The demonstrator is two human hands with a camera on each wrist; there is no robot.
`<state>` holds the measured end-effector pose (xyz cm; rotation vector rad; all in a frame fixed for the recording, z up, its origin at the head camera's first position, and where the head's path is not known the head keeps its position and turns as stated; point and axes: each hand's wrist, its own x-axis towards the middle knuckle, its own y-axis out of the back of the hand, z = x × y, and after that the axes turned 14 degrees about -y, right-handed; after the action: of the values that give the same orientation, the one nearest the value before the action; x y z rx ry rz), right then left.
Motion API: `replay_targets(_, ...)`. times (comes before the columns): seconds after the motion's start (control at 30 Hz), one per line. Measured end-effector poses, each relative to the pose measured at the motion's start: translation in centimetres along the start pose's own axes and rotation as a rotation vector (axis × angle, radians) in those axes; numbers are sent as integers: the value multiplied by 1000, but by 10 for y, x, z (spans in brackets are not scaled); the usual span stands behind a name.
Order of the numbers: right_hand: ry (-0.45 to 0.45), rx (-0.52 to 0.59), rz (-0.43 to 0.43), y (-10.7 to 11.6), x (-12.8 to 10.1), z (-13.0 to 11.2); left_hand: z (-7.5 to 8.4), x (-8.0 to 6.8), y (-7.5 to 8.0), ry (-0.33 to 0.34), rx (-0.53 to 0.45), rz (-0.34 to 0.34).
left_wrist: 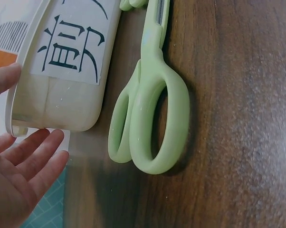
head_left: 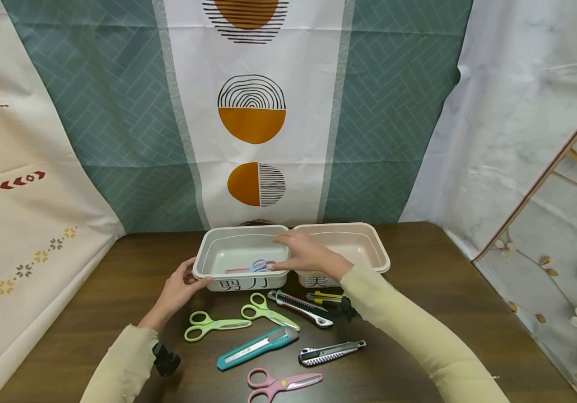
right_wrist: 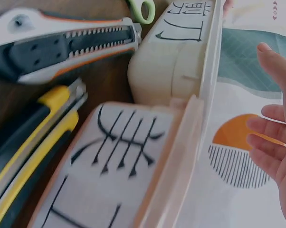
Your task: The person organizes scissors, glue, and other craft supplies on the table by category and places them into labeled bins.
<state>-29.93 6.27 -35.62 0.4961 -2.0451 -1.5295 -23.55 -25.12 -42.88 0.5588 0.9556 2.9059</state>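
My left hand (head_left: 180,285) lies with straight fingers at the front left corner of the white bin (head_left: 208,252), and in the left wrist view the left hand (left_wrist: 24,166) is an open palm just beside that bin (left_wrist: 62,95). My right hand (head_left: 302,253) is spread over the rims where the white bin meets the pinkish bin (head_left: 369,240). It holds nothing, and the right hand (right_wrist: 276,142) shows loose fingers in its wrist view. Blue and pink scissors (head_left: 257,265) lie inside the white bin.
On the brown table in front of the bins lie two green scissors (head_left: 216,324) (head_left: 268,313), a teal cutter (head_left: 258,348), pink scissors (head_left: 283,384), a grey cutter (head_left: 331,352), an orange-trimmed cutter (head_left: 299,308) and a yellow cutter (head_left: 325,297). Patterned cloth hangs behind.
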Motion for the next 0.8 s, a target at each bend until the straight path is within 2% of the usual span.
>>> replay_targets(0.37, 100, -4, 66, 16, -29, 15, -2, 2, 0, 3, 15, -11)
replay_targets(0.8, 160, 11, 40, 16, -73, 17, 3, 1, 1, 1, 9, -20)
